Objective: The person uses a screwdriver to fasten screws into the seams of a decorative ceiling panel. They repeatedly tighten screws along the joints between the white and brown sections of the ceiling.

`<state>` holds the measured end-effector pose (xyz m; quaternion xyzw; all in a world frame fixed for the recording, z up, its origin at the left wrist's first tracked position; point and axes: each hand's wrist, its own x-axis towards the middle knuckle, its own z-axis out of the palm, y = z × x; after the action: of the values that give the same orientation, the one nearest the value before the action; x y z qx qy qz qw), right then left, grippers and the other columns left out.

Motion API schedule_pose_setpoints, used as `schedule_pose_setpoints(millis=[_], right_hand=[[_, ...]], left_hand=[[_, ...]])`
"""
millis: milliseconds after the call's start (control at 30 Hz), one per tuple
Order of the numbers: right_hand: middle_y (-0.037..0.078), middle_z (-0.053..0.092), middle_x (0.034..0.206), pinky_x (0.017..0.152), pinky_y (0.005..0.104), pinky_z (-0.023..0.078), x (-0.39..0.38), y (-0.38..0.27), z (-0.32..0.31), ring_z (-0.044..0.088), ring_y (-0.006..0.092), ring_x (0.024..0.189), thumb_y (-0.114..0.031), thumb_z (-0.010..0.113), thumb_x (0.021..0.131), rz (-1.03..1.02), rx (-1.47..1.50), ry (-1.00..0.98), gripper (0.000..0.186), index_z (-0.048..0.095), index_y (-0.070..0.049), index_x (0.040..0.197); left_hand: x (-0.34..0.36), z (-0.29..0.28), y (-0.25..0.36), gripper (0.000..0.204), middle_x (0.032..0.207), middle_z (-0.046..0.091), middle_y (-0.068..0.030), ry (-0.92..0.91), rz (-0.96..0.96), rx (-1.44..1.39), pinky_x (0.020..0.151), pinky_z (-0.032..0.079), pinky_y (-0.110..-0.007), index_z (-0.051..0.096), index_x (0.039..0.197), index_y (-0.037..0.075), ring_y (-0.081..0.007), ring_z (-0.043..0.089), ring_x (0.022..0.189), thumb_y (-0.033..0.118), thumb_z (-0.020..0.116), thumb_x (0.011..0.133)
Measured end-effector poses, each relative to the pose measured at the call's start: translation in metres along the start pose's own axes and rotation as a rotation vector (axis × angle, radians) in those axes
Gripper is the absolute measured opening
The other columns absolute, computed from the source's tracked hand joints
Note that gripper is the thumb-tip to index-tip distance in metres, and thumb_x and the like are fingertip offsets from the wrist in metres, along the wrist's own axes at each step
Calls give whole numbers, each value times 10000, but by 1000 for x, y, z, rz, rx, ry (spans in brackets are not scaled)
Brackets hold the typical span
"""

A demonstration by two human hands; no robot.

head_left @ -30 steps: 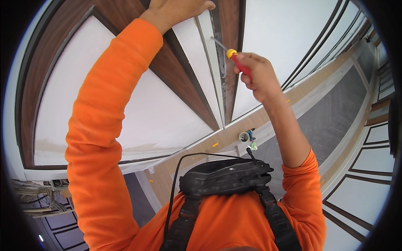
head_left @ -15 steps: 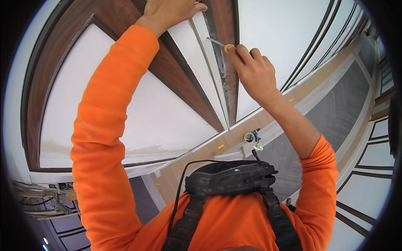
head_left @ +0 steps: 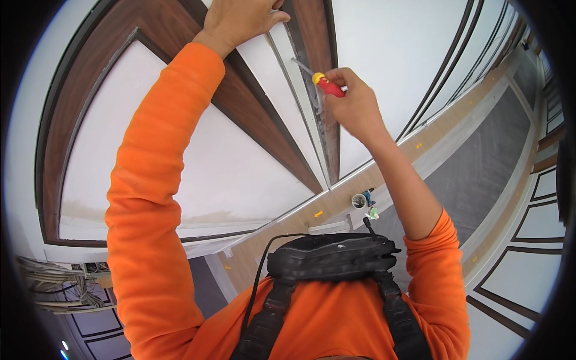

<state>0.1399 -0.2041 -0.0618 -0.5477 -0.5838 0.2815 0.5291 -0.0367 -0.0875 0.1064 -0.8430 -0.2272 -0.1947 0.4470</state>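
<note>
My right hand (head_left: 355,111) is closed on a screwdriver (head_left: 330,86) with a red and yellow handle, gripped near its rear end. The thin metal shaft points up and left, its tip at a pale strip (head_left: 287,62) beside the dark wood frame (head_left: 312,27). Higher up, my left hand (head_left: 240,21) is at the same woodwork, its fingers bent and partly cut off by the top edge of the picture. Its thumb sticks out to the right, near the pale strip. Whatever is between those fingers is hidden. Greyish smears run along the frame below the screwdriver.
White panels (head_left: 156,138) with brown wood trim fill the wall ahead. Down on the floor are a small round tub (head_left: 358,201), a blue-and-black power drill (head_left: 369,195) and a green-and-white item (head_left: 373,213). Bundled cables (head_left: 54,285) hang at lower left. A black bag (head_left: 330,257) is strapped to my chest.
My right hand has shifted slightly left and its hold has changed, so more of the red handle shows. The screwdriver has tilted a little. My left hand has moved slightly left.
</note>
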Motion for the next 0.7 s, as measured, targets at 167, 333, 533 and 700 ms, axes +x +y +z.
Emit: schedule_pose_setpoints(millis=[167, 333, 533, 700], right_hand=[[74, 645, 1018, 634, 301, 542, 10, 5, -11, 655, 192, 769, -110, 733, 804, -895, -1000, 207, 263, 678, -80, 1059], [75, 646, 985, 591, 280, 528, 23, 3, -25, 631, 178, 717, -133, 732, 851, -943, -1017, 95, 225, 679, -73, 1062], [108, 604, 976, 466, 238, 437, 27, 9, -23, 509, 138, 549, -150, 695, 936, 164, 151, -84, 192, 673, -34, 1087], [123, 602, 1000, 514, 254, 465, -1, 8, -11, 555, 150, 647, -135, 710, 910, 404, 478, -103, 273, 643, -8, 1142]], left_hand=[[-2, 1, 1, 355, 902, 632, -24, 34, 20, 2, 852, 396, -416, 690, 859, 128, -235, 566, 932, 362, 888, 679], [-1, -1, 4, 346, 874, 627, -18, 68, 10, 19, 841, 391, -419, 683, 821, 130, -238, 560, 918, 360, 892, 669], [1, -6, 6, 331, 848, 618, -16, 24, -1, -37, 841, 387, -421, 658, 749, 140, -237, 559, 918, 364, 890, 675], [-5, 3, 5, 328, 849, 616, -15, -2, -14, -5, 849, 387, -428, 655, 753, 143, -238, 559, 924, 370, 883, 690]])
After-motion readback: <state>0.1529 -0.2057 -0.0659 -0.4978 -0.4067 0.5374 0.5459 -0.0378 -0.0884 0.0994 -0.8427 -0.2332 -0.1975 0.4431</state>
